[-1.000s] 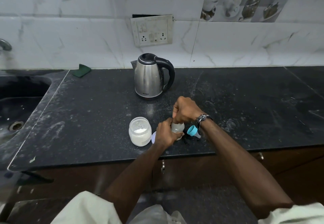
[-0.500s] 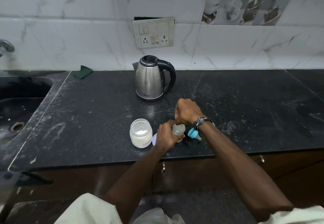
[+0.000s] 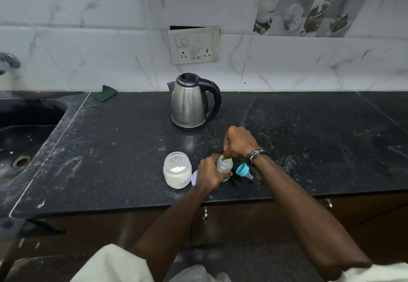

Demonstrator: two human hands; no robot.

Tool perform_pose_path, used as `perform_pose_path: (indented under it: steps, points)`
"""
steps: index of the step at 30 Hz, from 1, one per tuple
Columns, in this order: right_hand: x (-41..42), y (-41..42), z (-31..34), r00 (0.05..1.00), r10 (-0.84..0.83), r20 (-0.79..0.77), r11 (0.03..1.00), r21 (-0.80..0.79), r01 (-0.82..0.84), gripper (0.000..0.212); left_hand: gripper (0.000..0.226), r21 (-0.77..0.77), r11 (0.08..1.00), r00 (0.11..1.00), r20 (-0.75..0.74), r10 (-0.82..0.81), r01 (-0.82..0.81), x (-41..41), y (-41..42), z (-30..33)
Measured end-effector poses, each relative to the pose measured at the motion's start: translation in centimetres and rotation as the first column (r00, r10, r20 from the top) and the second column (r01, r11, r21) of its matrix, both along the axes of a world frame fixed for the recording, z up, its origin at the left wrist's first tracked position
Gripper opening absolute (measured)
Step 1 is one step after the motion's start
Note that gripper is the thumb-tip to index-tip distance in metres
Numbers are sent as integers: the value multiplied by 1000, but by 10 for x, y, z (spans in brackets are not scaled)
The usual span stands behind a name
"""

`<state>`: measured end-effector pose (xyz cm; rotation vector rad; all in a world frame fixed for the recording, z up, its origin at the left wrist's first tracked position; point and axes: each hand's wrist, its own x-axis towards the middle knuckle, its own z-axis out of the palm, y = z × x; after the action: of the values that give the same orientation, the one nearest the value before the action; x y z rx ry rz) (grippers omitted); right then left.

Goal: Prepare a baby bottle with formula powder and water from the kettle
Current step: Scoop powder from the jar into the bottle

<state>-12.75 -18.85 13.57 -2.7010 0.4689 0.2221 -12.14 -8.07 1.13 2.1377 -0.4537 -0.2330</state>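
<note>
A small clear baby bottle [image 3: 225, 165] stands open on the black counter [image 3: 309, 149] near its front edge. My left hand [image 3: 208, 174] grips the bottle's body from the left. My right hand [image 3: 239, 141] hovers right over the bottle's mouth, fingers curled round a small white scoop [image 3: 225, 160] whose tip dips into the opening; most of the scoop is hidden. The open jar of white formula powder [image 3: 177, 170] sits just left of my left hand. The steel kettle [image 3: 192, 105] with a black handle stands behind, lid down.
The bottle's blue teat cap [image 3: 242, 170] lies on its side right of the bottle. The jar's pale lid [image 3: 194, 178] peeks out behind my left hand. A sink [image 3: 26, 131] takes up the far left, with a green cloth [image 3: 105, 95] at the wall.
Both hands stay at the bottle; my right hand has kept working just above its mouth. The view has tilted slightly.
</note>
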Motion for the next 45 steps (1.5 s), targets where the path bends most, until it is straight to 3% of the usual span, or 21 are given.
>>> perform_pose_path:
  steps: [2, 11, 16, 23, 31, 41, 45]
  points:
    - [-4, 0, 1, 1000, 19, 25, 997, -77, -17, 27, 58, -12, 1000, 1000, -6, 0, 0, 0, 0, 0]
    - [-4, -12, 41, 995, -18, 102, 998, -58, 24, 18, 64, 1, 1000, 1000, -23, 1, -1, 0, -1, 1]
    - [-3, -21, 58, 972, -68, 226, 997, 39, 61, 12, 69, 1, 1000, 999, -46, 14, -14, -1, -3, 2]
    - [-1, -9, 52, 970, -15, 242, 976, 214, -38, 12, 94, -31, 999, 998, -57, 21, -23, -2, 6, 2]
    - [8, 6, 43, 973, 34, 230, 967, 240, -90, 13, 66, -43, 999, 1000, -18, 24, -25, -1, 12, -5]
    - [16, 35, 22, 966, 86, 246, 966, 219, -141, 13, 64, -47, 999, 1000, -5, 19, -20, -4, 10, -13]
    - [24, 59, 4, 963, 144, 227, 974, 141, -179, 15, 51, -20, 999, 999, -3, 32, -32, -4, 11, -15]
